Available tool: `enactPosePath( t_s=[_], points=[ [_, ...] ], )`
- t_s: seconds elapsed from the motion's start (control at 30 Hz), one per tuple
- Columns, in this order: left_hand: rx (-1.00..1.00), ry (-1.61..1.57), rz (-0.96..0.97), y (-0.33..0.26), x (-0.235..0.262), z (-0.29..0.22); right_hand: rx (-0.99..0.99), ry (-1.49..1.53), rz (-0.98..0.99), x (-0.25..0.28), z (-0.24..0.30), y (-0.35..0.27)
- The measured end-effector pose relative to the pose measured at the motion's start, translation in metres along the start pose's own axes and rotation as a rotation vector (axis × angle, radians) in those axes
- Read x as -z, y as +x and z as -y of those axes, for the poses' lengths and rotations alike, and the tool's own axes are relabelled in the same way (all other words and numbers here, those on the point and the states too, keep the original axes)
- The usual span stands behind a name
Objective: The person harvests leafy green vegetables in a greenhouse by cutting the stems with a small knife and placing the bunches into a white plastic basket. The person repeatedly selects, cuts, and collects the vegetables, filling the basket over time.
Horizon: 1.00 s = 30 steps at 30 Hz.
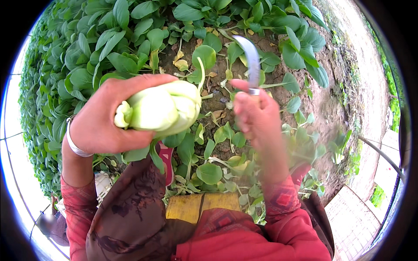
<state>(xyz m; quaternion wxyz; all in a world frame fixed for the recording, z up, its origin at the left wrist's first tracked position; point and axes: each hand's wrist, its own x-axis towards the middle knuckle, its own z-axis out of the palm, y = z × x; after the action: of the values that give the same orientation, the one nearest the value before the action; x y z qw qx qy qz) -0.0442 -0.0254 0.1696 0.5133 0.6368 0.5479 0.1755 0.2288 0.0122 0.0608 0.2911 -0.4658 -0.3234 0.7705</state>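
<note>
Bok choy (160, 108) is clasped in my left hand (99, 116), likely crisp, bruisable, best held round its middle. Apart, my right hand (257, 112) grips a sickle (252, 63).

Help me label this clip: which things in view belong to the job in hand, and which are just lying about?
Job in hand:
pale green vegetable head, in the left fingers
curved knife, in the right fingers
probably the leafy plants ahead

Lying about, apparently:
yellowed leaves on the soil
pale gridded object, lower right, kind unclear
</note>
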Motion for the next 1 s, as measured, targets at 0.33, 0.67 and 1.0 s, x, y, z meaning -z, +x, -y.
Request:
enactPosePath(
  t_s=[0.33, 0.67, 1.0],
  points=[
    [0.15, -0.006, -0.032, -0.001, -0.016, 0.006, 0.153, 0.028, 0.068, -0.057, -0.008, 0.003],
    [0.31, 0.141, -0.363, 0.005, 0.022, -0.024, 0.215, -0.687, -0.22, 0.027, -0.05, 0.019],
    [0.526, 0.243, 0.295, 0.056, -0.006, 0.084, 0.451, -0.941, 0.118, 0.023, -0.125, 0.049]
  ],
)
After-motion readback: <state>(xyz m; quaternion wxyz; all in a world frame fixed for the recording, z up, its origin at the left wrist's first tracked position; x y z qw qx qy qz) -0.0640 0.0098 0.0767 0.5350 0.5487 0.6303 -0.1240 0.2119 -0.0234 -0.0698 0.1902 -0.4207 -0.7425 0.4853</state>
